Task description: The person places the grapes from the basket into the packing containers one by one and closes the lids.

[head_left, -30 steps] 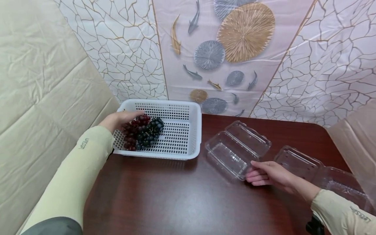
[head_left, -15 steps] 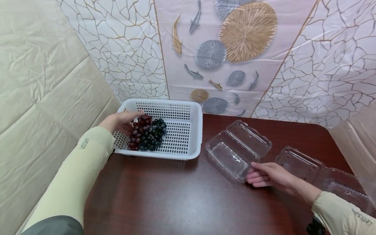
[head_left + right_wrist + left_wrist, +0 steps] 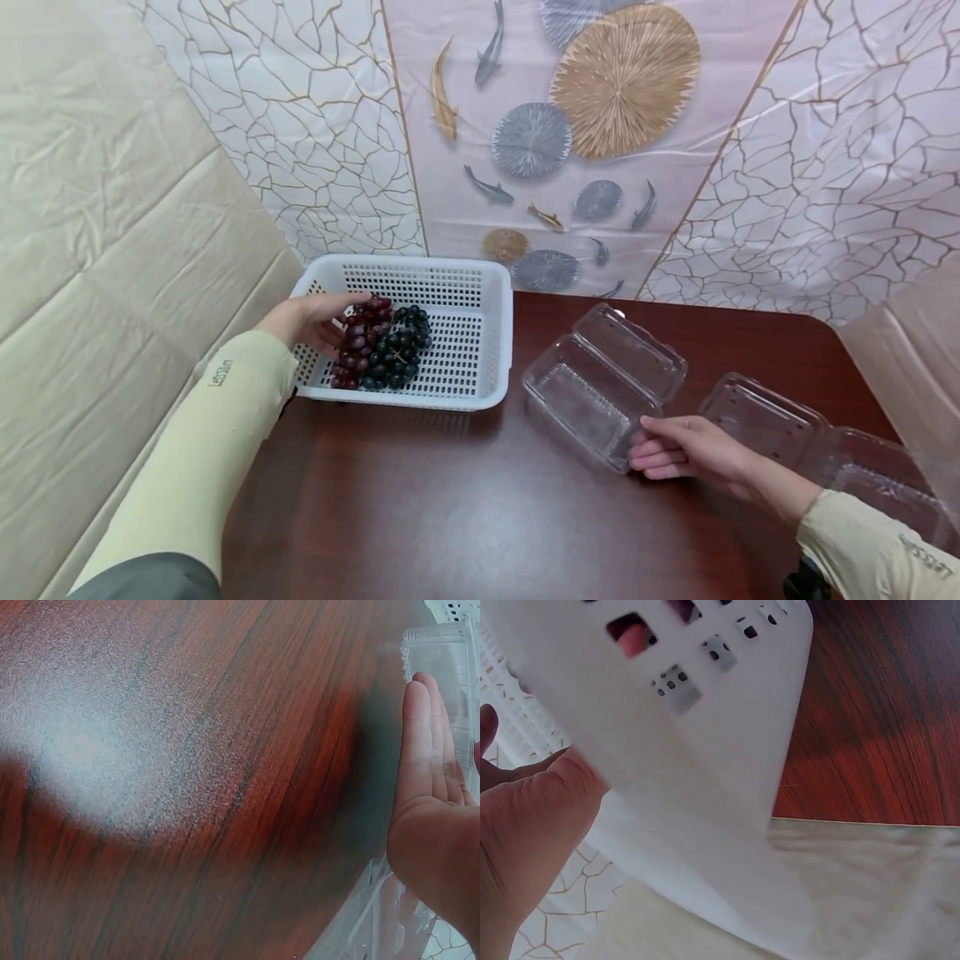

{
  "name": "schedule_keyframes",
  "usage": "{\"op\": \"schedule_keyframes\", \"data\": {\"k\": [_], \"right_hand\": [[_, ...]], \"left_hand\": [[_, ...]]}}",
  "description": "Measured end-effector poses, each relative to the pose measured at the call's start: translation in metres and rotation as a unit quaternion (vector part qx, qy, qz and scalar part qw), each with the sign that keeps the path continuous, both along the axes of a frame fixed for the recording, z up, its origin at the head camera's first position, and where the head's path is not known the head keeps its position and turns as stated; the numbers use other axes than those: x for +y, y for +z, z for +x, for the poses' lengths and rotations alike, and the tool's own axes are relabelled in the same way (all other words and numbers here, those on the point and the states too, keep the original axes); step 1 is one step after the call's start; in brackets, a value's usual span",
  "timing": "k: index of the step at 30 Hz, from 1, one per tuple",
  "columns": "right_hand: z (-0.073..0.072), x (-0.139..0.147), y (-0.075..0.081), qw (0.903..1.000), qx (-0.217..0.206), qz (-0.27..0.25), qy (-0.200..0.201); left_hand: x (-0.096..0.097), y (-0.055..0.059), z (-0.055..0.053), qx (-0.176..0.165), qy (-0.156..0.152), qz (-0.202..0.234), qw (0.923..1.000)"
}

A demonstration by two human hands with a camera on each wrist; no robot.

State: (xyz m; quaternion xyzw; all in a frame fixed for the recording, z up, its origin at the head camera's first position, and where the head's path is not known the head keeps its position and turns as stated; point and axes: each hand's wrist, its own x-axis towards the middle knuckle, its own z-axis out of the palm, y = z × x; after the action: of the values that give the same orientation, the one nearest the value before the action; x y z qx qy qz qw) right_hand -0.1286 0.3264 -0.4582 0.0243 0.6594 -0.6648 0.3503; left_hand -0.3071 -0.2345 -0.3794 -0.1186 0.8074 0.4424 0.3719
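In the head view, a bunch of red grapes (image 3: 362,342) and a bunch of black grapes (image 3: 399,350) lie side by side in the white plastic basket (image 3: 497,333). My left hand (image 3: 311,321) reaches over the basket's left rim, fingers against the red bunch's left side and thumb along its top. Through the basket's holes in the left wrist view, a fingertip (image 3: 632,641) shows. To the right stands a clear plastic clamshell box (image 3: 581,387) with its lid raised. My right hand (image 3: 693,450) touches that box's near right end with straight fingers (image 3: 417,735).
A second clear clamshell box (image 3: 765,417) lies unfolded behind my right forearm, near the table's right edge. The dark red-brown wooden table (image 3: 450,517) extends in front of the basket. Patterned cloth (image 3: 600,208) hangs along the back, and beige cloth (image 3: 112,250) at the left.
Both grape bunches have shifted rightward in the basket, and more of my left fingers shows beside the red ones. The near end of the clamshell box has swung slightly toward me; my right hand stays at it.
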Motion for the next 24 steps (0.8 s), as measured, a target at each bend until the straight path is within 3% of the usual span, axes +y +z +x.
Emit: {"op": "schedule_keyframes", "data": {"k": [17, 24], "right_hand": [[-0.007, -0.002, 0.009, 0.9947, 0.063, 0.076, 0.027], [-0.009, 0.002, 0.011, 0.9940, 0.065, 0.083, 0.028]], "left_hand": [[0.006, -0.006, -0.002, -0.005, -0.036, -0.034, 0.9988], [0.010, -0.014, -0.005, 0.008, -0.031, -0.038, 0.9987]]}}
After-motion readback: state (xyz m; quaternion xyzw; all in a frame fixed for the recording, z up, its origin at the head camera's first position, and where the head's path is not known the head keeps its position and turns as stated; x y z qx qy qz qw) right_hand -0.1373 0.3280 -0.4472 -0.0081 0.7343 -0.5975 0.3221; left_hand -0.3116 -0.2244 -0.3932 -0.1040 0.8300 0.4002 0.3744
